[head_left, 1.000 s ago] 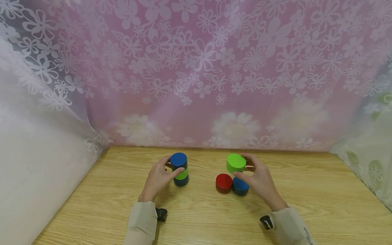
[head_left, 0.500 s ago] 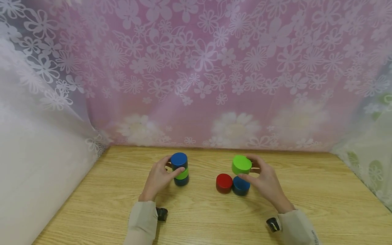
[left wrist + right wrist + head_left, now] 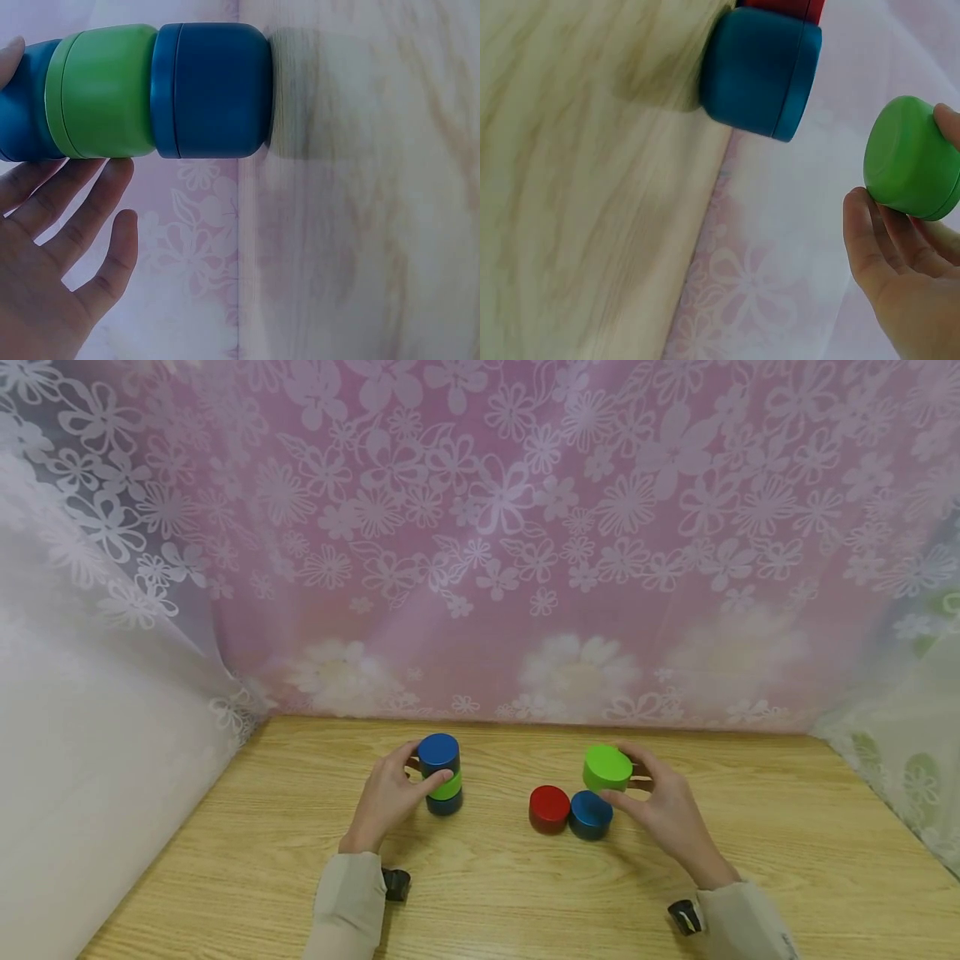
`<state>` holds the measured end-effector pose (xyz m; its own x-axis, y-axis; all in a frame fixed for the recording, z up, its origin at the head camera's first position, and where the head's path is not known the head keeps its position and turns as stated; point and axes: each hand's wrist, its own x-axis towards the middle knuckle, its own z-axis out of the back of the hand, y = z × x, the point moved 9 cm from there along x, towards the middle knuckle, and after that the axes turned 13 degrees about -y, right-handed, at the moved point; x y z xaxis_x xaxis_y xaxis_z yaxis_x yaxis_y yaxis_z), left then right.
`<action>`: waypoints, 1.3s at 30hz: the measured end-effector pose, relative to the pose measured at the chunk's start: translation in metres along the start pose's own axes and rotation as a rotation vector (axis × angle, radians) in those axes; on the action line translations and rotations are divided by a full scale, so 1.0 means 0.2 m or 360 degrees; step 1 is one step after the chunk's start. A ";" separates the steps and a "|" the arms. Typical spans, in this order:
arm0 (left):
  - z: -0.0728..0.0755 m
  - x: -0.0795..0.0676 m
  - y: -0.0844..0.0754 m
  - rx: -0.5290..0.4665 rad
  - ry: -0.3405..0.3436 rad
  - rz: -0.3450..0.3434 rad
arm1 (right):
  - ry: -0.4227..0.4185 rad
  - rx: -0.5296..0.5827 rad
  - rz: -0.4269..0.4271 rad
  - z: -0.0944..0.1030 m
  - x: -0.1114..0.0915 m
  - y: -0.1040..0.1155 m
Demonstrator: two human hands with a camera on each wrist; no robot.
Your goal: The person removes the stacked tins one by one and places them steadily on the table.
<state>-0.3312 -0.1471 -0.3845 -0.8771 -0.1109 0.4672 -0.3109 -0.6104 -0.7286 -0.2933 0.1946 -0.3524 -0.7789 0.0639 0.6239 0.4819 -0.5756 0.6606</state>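
My left hand (image 3: pixel 393 795) grips a stack of three small round lidded tins that stands on the table. A blue tin (image 3: pixel 438 748) is on top, a green tin (image 3: pixel 109 90) in the middle and another blue tin (image 3: pixel 214 90) at the bottom, resting on the wood. Thumb and fingertips lie across the upper two tins. Held between the thumb and fingers of my right hand (image 3: pixel 663 802) is a second green tin (image 3: pixel 911 157), slightly tilted and raised above the table. Just below and left of it a blue tin (image 3: pixel 591 817) stands beside a red tin (image 3: pixel 549 810).
The wooden table (image 3: pixel 480 893) runs back to a pink flowered curtain (image 3: pixel 480 610). A whitish curtain (image 3: pixel 112 735) hangs along the left side, and another patterned curtain (image 3: pixel 907 735) along the right.
My right hand has moved to the right with the green tin, from above the red and blue tins to the blue one's right side. The left hand and its stack stay put.
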 end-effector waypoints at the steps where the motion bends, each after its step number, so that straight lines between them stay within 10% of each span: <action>1: 0.00 0.00 0.00 0.0002 0.0001 -0.0001 | 0.0001 -0.0006 -0.0003 0.00 0.00 -0.01; 39: 0.00 0.00 0.00 0.0028 -0.0008 -0.0008 | 0.0087 -0.0135 -0.0089 0.10 -0.07 -0.17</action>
<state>-0.3307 -0.1471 -0.3846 -0.8736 -0.1117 0.4736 -0.3089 -0.6248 -0.7171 -0.2903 0.2296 -0.3748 -0.8255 0.0547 0.5617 0.4030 -0.6396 0.6546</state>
